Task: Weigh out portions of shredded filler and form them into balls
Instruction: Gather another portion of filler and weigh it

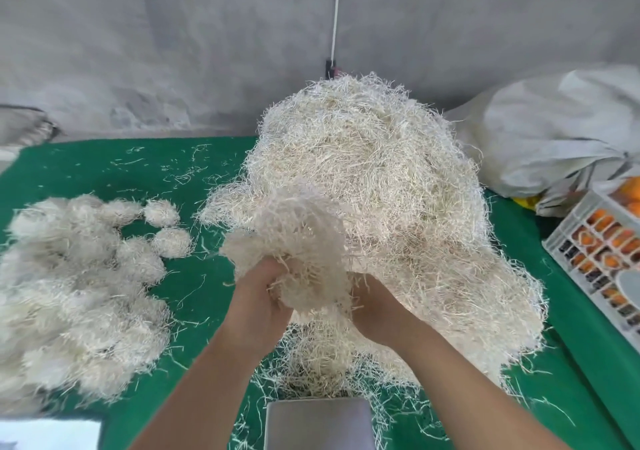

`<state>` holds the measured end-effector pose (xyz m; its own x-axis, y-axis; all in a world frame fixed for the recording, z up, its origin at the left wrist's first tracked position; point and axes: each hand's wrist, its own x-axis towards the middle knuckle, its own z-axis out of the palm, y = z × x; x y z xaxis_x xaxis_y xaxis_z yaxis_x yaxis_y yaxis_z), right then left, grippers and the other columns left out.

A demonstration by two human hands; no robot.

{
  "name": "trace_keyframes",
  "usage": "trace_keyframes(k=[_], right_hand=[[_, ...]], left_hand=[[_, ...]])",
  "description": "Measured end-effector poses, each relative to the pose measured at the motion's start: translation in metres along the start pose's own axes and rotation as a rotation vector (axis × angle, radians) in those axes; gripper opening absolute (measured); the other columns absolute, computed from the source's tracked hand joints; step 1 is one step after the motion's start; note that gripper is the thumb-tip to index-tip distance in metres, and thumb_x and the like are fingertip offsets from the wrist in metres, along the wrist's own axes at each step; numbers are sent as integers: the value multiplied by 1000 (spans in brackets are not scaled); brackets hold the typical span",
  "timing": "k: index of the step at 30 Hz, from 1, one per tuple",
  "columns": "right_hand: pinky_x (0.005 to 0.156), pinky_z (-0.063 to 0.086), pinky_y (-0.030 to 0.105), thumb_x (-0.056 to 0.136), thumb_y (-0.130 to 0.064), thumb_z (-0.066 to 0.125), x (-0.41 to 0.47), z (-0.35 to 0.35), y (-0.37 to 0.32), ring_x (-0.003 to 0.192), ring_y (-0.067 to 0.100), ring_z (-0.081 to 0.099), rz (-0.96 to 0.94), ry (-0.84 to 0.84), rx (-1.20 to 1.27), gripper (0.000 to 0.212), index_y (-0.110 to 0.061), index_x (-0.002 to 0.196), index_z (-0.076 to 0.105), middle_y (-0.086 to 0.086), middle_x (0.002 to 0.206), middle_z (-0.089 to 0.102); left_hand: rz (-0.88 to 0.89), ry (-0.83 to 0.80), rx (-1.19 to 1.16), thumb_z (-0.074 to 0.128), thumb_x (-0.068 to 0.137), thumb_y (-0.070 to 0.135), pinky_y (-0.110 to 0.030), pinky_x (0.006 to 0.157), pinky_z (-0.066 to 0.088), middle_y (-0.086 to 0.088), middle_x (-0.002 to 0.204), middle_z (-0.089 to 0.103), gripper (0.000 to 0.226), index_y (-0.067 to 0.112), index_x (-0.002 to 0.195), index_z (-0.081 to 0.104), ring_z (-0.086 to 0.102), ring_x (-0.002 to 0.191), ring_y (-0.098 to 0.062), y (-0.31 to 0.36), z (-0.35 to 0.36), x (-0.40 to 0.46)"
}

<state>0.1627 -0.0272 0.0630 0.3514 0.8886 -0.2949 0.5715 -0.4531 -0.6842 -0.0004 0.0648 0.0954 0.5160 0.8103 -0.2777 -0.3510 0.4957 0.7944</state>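
A tall heap of pale shredded filler (374, 172) rises in the middle of the green table (104, 169). In front of the heap I hold a loose clump of filler (298, 238) with both hands. My left hand (258, 297) grips its lower left side and my right hand (372, 306) grips its lower right side. Several formed filler balls (79, 276) lie piled at the left. The metal scale platform (318, 422) sits at the bottom edge, below my hands, with nothing on it.
A white sack (554, 131) lies at the back right. A white plastic crate (602, 252) with orange fruit stands at the right edge. Loose strands litter the green surface. A grey wall stands behind the table.
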Motion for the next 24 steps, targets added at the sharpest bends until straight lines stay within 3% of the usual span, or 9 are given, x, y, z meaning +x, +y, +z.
trace_keyframes(k=[2,4,6,8,11,15,17,20,24], right_hand=[[65,45,37,109,-27,43,-1,5,4,64,15,46,-108,19,-20,30,-15,85,57,3,77,57],[66,47,33,110,-42,41,0,6,17,65,17,53,-112,36,-101,40,-18,84,60,0,76,60],[60,46,29,110,-45,43,4,2,35,53,9,49,-54,36,-51,38,-29,83,65,-4,72,61],[52,42,22,110,-37,45,8,-1,50,45,2,38,69,71,105,24,-39,108,69,-7,85,66],[54,38,25,108,-21,47,14,-12,72,57,9,43,400,131,665,35,-24,139,62,5,101,66],[35,35,22,110,-30,47,14,-34,82,40,11,37,588,16,1310,33,-21,87,69,-3,58,46],[37,36,21,109,-38,45,18,-43,85,38,11,36,605,5,1414,56,-17,60,63,-4,56,46],[38,35,20,107,-33,48,25,-60,100,35,11,32,713,205,1567,49,-15,62,53,-2,67,48],[34,40,22,108,-35,53,27,-68,103,44,12,44,634,286,1396,33,-12,85,59,2,66,59]], left_hand=[[-15,-72,-201,77,81,20,-24,55,59,2,70,73,12,13,81,67,73,64,-12,9,-9,-1],[-48,-272,-302,91,55,34,-29,64,60,-3,84,71,41,15,82,67,73,77,-21,22,-15,-4],[73,-319,-264,83,61,39,-27,62,56,-5,84,59,41,12,83,60,66,72,-20,28,-22,-2],[202,-184,-152,83,61,36,-23,50,46,-3,75,45,44,12,77,50,51,62,-15,32,-29,3],[-8,132,-152,85,55,55,-28,52,50,-2,75,53,53,26,80,49,52,64,-22,28,-46,9],[-79,146,-120,61,74,49,-43,91,46,-3,91,60,26,26,84,67,56,98,-28,19,-49,10],[-27,56,-165,55,84,45,-40,82,55,0,79,66,30,26,72,74,66,82,-23,19,-52,6],[29,172,-318,57,90,52,-38,56,61,-2,73,73,32,23,86,70,75,64,-22,31,-75,7],[-23,309,-262,74,80,52,-34,57,59,-4,73,74,33,20,87,66,75,59,-22,34,-82,11]])
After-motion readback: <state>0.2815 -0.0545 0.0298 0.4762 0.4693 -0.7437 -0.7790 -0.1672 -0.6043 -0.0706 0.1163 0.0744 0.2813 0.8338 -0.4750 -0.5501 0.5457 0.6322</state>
